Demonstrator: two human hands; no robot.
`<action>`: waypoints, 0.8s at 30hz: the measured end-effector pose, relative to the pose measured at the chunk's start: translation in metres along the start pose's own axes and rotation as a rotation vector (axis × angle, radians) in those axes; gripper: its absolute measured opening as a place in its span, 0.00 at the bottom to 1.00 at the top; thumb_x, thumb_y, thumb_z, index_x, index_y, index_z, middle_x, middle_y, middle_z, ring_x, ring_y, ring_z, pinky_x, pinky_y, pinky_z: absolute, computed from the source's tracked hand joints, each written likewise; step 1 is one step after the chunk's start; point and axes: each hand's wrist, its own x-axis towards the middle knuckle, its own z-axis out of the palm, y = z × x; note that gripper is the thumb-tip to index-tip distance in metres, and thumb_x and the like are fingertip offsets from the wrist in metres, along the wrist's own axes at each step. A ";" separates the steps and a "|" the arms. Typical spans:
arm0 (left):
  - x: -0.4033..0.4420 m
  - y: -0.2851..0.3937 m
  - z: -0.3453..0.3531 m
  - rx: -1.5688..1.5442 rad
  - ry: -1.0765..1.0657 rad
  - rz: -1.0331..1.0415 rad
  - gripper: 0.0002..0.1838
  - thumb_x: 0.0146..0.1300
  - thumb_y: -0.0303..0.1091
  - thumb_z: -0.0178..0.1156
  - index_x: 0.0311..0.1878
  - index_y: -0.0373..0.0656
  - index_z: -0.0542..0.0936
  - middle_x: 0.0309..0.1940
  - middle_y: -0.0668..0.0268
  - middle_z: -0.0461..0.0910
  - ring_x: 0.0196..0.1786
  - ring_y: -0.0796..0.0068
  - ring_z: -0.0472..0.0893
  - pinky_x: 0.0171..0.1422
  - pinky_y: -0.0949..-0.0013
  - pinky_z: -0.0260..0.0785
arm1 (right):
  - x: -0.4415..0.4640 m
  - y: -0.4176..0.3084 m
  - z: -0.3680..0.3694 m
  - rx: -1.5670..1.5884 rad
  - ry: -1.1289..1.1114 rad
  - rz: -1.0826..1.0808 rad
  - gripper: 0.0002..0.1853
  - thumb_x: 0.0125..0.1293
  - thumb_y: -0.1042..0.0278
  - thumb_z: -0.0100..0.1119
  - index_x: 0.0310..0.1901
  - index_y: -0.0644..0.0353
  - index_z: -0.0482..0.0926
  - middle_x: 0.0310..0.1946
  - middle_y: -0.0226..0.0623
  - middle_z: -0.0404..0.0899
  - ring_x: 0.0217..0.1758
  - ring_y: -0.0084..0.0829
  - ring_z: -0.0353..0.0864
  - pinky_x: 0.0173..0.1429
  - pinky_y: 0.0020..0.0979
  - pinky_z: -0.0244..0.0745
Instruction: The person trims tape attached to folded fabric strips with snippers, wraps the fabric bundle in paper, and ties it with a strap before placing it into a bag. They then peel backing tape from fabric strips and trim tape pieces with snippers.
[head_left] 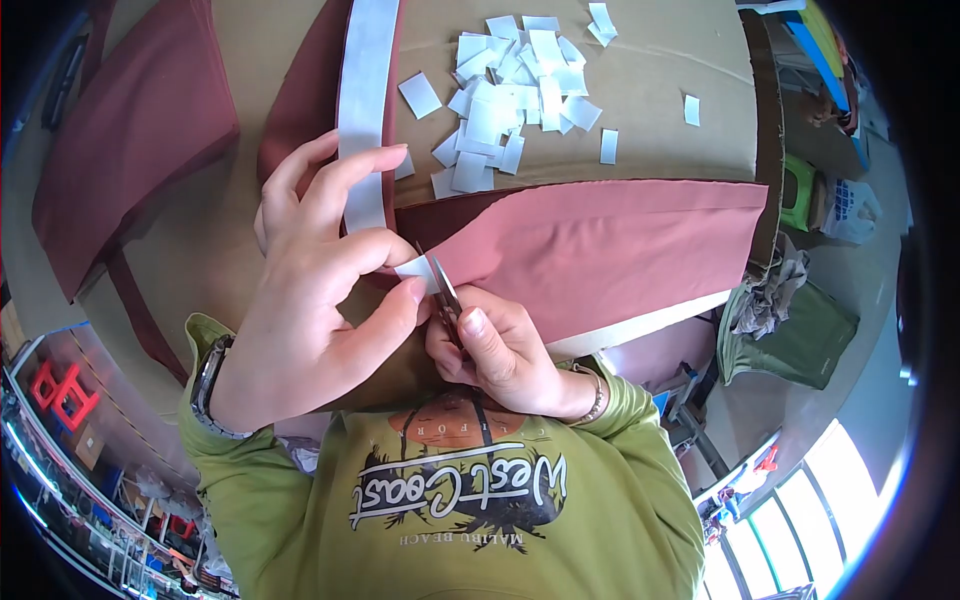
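Between the thumb and forefinger of my left hand (330,260) is a small white rectangular piece (414,268), perhaps a label. Its other fingers are spread over a white strip (366,100) bordered in dark pink fabric. My right hand (497,345) is closed round small scissors (447,285), their blades up against the white piece's right edge. Most of the scissors' handle is hidden in the fingers. Beside both hands lies a dusty-pink fabric panel (610,240) with a pale lower edge. Many similar white pieces (520,85) lie in a loose heap beyond the hands.
Brown cardboard (680,60) covers the work surface under the heap. More dark pink fabric (150,140) lies at the left. At the right are a green cloth-like item (800,335), a crumpled grey cloth (770,292) and a plastic bag (850,210). Red stools (72,397) stand at far left.
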 end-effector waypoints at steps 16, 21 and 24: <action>-0.001 0.005 -0.007 0.047 0.024 0.050 0.02 0.46 0.28 0.58 0.25 0.42 0.75 0.55 0.61 0.68 0.63 0.57 0.56 0.66 0.55 0.44 | -0.002 -0.003 0.000 0.088 0.026 0.024 0.10 0.69 0.65 0.42 0.38 0.63 0.70 0.19 0.25 0.63 0.20 0.14 0.56 0.25 0.14 0.54; 0.014 0.019 -0.026 0.201 -0.094 0.099 0.07 0.43 0.25 0.61 0.29 0.40 0.76 0.46 0.64 0.75 0.51 0.66 0.70 0.57 0.63 0.57 | 0.004 -0.029 0.003 -0.081 0.093 -0.150 0.06 0.67 0.69 0.45 0.37 0.62 0.70 0.20 0.24 0.64 0.22 0.14 0.57 0.27 0.14 0.56; 0.028 0.029 -0.030 -0.070 -0.218 0.016 0.12 0.40 0.21 0.64 0.32 0.38 0.77 0.37 0.66 0.78 0.37 0.73 0.76 0.46 0.71 0.66 | 0.012 -0.045 0.000 -0.333 0.142 -0.147 0.05 0.65 0.72 0.47 0.39 0.63 0.70 0.21 0.25 0.65 0.22 0.14 0.58 0.28 0.15 0.57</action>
